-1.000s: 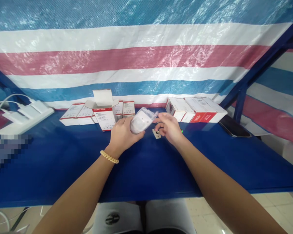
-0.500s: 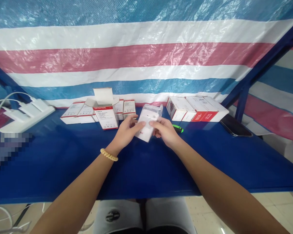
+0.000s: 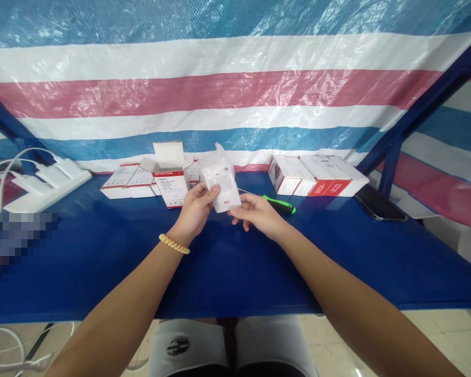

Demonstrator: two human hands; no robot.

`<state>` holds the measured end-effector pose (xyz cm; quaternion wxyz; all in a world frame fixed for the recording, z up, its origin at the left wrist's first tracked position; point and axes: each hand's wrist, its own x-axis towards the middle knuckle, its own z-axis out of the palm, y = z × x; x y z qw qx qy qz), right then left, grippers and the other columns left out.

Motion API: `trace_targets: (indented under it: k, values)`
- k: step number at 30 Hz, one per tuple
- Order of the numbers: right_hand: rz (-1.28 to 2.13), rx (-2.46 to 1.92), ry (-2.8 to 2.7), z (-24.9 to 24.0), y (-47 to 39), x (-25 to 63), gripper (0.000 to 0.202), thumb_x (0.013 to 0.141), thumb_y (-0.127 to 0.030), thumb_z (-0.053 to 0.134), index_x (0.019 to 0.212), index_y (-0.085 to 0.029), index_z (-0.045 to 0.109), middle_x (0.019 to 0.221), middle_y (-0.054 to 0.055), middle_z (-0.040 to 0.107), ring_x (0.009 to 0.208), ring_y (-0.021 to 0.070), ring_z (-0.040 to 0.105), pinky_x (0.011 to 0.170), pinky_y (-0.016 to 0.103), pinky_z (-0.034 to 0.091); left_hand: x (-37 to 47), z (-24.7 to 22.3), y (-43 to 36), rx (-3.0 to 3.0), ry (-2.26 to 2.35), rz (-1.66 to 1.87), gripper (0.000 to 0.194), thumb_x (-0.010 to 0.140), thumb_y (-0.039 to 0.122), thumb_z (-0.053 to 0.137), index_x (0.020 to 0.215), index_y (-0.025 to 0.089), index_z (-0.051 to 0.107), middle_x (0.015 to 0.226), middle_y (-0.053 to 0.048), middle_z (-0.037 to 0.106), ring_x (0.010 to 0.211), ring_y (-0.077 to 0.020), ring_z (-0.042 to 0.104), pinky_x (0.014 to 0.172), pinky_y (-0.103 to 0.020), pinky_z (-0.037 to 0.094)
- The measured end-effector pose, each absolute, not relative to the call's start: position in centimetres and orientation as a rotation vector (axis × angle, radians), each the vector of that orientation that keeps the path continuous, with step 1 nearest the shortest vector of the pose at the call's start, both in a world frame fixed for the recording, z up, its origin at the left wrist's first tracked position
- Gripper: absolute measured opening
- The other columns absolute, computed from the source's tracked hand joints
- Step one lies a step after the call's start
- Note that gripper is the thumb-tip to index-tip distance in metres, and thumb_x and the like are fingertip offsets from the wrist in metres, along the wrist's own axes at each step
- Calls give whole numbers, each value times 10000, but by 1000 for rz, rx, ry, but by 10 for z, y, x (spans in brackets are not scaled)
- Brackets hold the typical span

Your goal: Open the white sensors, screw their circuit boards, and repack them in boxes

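I handle the bagged device [image 3: 223, 187], left hand [image 3: 193, 210] gripping, right hand [image 3: 259, 212] pinching its lower corner; the next move likely needs steadiness.

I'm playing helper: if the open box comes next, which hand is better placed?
Probably the left hand: it holds the device and is nearer the open box. The right hand is across the device, farther away.

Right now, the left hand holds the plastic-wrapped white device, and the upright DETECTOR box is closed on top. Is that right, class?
Not quite: the upright DETECTOR box is open, its top flap standing up, as the head view shows. The left hand does hold the plastic-wrapped white device.
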<state>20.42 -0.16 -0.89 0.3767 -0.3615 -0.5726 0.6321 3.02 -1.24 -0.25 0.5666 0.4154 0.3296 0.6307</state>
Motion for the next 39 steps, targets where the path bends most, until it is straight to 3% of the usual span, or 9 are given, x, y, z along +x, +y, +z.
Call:
trace_targets:
  k: [3,9,14,20,26,31,33,35,39]
  values:
    - [1602,-915,-1441,-11,-3,201,369,671,-424,823,856,-162,641,798,53,719,630,152,685,362,189,453,32,-4,-12,971,742,1496,392,680,354,857,963,145,684,940,-76,761,934,-243,716,845,-364,551]
    - [1579,-860,-1338,-10,-4,201,437,677,-504,817,908,-184,628,796,31,709,686,164,710,417,197,521,34,0,-14,999,759,1504,475,629,275,887,1032,148,670,1013,-82,754,945,-246,714,826,-361,562]
    - [1584,-863,-1282,-12,-4,197,489,681,-610,773,873,-197,593,785,2,674,633,143,682,411,219,530,36,-3,-16,1082,785,1469,468,667,342,869,1048,148,679,1015,-90,753,944,-254,710,819,-370,560]
    - [1600,-802,-1262,-15,-1,200,504,644,-610,798,847,-184,619,711,-18,664,595,118,658,502,238,564,38,-7,-15,1109,873,1434,467,712,474,816,1007,130,705,917,-87,749,824,-219,700,726,-333,543]
    - [1624,-853,-1466,-5,7,221,577,653,-545,820,1069,-175,669,629,-9,693,451,111,614,443,224,502,29,8,-11,939,878,1776,315,649,318,844,848,162,656,824,-19,714,747,-146,676,669,-256,538]
    - [1686,-822,-1551,6,22,256,426,655,-489,827,847,-125,717,575,16,659,442,127,592,375,230,448,5,23,-5,834,969,2072,250,654,286,796,765,184,596,695,28,648,644,-119,643,585,-223,518]
    - [1659,-781,-1385,8,29,267,376,653,-477,824,772,-148,687,576,15,651,464,139,596,365,241,451,-1,21,-3,926,1005,1948,235,674,305,772,766,180,595,679,16,639,597,-130,631,542,-237,509]
    - [1599,-694,-1221,7,34,273,365,698,-505,782,815,-178,671,653,17,681,526,140,617,394,240,478,-1,13,-2,1107,1125,1685,235,699,329,746,806,164,618,679,-13,653,568,-160,634,525,-273,516]
    - [1615,-532,-1224,2,33,268,381,751,-512,740,952,-203,644,733,8,707,587,133,649,523,258,564,9,-11,-2,1686,1617,1346,459,721,265,739,1140,127,611,852,-90,720,814,-260,697,780,-410,572]
